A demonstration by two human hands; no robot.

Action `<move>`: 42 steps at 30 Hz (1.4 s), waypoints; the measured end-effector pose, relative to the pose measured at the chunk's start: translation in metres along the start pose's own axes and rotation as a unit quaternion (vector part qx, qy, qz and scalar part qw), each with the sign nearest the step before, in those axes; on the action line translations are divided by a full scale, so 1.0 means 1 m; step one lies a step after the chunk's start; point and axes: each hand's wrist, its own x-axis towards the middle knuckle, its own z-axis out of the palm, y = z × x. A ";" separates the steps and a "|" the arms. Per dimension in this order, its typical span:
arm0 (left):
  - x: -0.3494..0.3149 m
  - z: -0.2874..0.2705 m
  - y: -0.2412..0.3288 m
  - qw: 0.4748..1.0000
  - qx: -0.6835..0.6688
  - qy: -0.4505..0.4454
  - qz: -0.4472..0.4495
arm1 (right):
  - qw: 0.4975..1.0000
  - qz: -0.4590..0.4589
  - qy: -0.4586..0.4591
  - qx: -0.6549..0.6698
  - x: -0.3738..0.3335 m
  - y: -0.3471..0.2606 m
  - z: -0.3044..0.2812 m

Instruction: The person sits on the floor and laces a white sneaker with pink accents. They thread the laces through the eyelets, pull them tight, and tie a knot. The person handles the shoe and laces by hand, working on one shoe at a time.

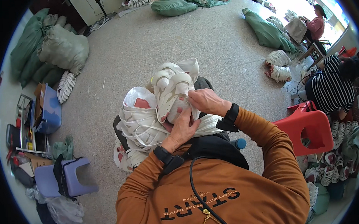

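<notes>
On my lap lies a white shoe upper (167, 97) with pinkish patches, its toe pointing toward me. My left hand (183, 130) is closed around the toe end, fingers bent against its side. At the upper's right edge, my right hand (208, 102) pinches the material near the lacing rows; whether a lace is between the fingertips is too small to tell. Left of it sits a bundle of nested white shoe uppers (142, 121) wrapped with white cord. A hank of white laces (208, 124) rests under my right wrist.
A purple stool (64, 178) and a blue bin (49, 107) stand at left, below bulging sacks (63, 49). On the right are a red chair (304, 128), piled uppers (332, 161) and a person in stripes (332, 85). A blue-capped bottle (240, 143) stands by my lap.
</notes>
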 end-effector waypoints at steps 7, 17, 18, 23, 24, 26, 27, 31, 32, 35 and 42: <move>0.004 -0.016 -0.003 0.904 -0.353 0.007 -0.239 | 0.991 0.000 -0.119 -0.068 0.009 0.002 -0.012; 0.024 -0.018 -0.029 0.998 0.037 0.046 -0.010 | 0.995 0.011 -0.093 -0.017 -0.001 -0.010 -0.009; 0.021 -0.030 -0.014 0.994 -0.058 -0.007 -0.088 | 0.997 0.036 -0.066 0.004 -0.004 -0.006 -0.008; -0.025 -0.140 0.029 0.813 -0.566 0.056 -0.126 | 0.975 0.142 0.027 0.167 -0.011 0.008 0.006; -0.035 -0.172 0.019 0.764 -0.642 0.049 -0.043 | 0.961 0.165 0.033 0.220 -0.015 0.007 0.011; -0.038 -0.198 0.036 0.664 -0.747 0.038 0.016 | 0.940 0.203 0.067 0.265 -0.019 -0.005 0.011; -0.037 -0.194 0.035 0.696 -0.717 0.039 0.001 | 0.936 0.183 0.104 0.281 -0.020 -0.007 0.017; -0.023 -0.121 0.055 0.841 -0.489 0.164 -0.166 | 0.774 0.197 0.006 0.601 -0.039 -0.049 0.004; -0.023 -0.099 0.047 0.889 -0.429 0.102 -0.127 | 0.733 0.169 -0.031 0.658 -0.042 -0.061 -0.003; -0.030 -0.064 0.047 0.924 -0.356 -0.088 -0.104 | 0.708 0.107 0.063 0.695 -0.042 -0.068 -0.033; -0.026 -0.088 0.054 0.918 -0.348 -0.119 -0.149 | 0.791 0.234 0.102 0.556 -0.064 -0.005 -0.032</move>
